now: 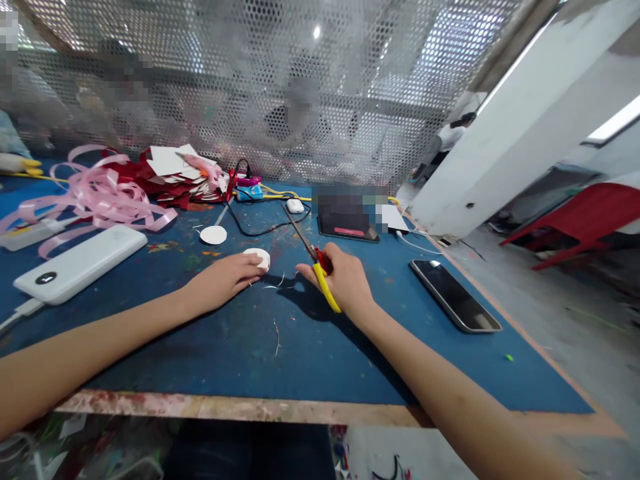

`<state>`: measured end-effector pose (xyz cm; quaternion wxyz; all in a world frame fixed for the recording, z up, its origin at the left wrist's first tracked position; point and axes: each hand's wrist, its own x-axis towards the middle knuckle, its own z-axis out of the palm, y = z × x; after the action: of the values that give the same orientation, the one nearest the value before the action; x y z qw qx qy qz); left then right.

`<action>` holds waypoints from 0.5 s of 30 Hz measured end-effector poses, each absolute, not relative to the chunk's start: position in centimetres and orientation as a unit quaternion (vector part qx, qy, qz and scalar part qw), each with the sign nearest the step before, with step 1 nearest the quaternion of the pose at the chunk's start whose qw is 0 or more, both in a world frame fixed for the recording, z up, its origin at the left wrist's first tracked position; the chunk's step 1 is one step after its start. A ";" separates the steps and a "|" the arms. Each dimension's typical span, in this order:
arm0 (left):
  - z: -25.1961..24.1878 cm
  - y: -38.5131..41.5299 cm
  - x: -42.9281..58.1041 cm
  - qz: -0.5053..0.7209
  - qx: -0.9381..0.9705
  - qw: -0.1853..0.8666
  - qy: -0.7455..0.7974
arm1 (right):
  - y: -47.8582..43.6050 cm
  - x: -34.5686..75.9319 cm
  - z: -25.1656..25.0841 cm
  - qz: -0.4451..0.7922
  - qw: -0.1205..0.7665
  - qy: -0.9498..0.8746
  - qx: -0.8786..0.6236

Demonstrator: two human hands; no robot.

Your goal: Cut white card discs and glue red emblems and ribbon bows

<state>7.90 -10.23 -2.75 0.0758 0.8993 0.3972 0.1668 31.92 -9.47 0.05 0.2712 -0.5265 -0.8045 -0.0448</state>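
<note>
My left hand (pixel 226 277) lies on the blue table top (pixel 280 347), its fingertips closed on a small white paper disc (pixel 258 257). My right hand (pixel 344 279) grips scissors (pixel 316 261) with yellow and red handles; the long blades point up and away toward the back of the table. A second white disc (pixel 213 235) lies flat a little behind the left hand. Thin white paper slivers (pixel 278 283) lie between the two hands.
A white power bank (pixel 80 263) lies at the left, with pink ribbon (pixel 95 197) and red and white paper scraps (pixel 175 175) behind it. A dark phone (pixel 454 295) lies at the right, a tablet (pixel 347 224) and earbud case (pixel 295 206) farther back. A perforated screen (pixel 260 87) closes the far side.
</note>
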 end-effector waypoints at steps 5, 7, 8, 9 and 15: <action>-2.6 -11.0 8.3 0.214 0.895 0.084 0.382 | -9.6 31.7 0.0 -0.049 0.245 -0.806 -0.536; -2.2 -11.8 8.8 0.225 0.895 0.108 0.369 | -9.7 31.7 -0.1 -0.051 0.236 -0.807 -0.539; -2.0 -12.4 9.2 0.229 0.895 0.127 0.360 | -9.7 31.7 -0.1 -0.050 0.233 -0.808 -0.538; -1.8 -13.1 9.6 0.232 0.894 0.149 0.354 | -9.7 31.7 -0.1 -0.048 0.230 -0.810 -0.537; -1.8 -14.8 10.6 0.247 0.849 0.195 0.425 | -9.8 31.7 0.0 -0.048 0.210 -0.822 -0.528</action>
<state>10.56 -14.75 -1.80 0.1949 0.8487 0.4251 0.2470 31.71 -9.84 0.04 0.2096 -0.5280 -0.8216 -0.0481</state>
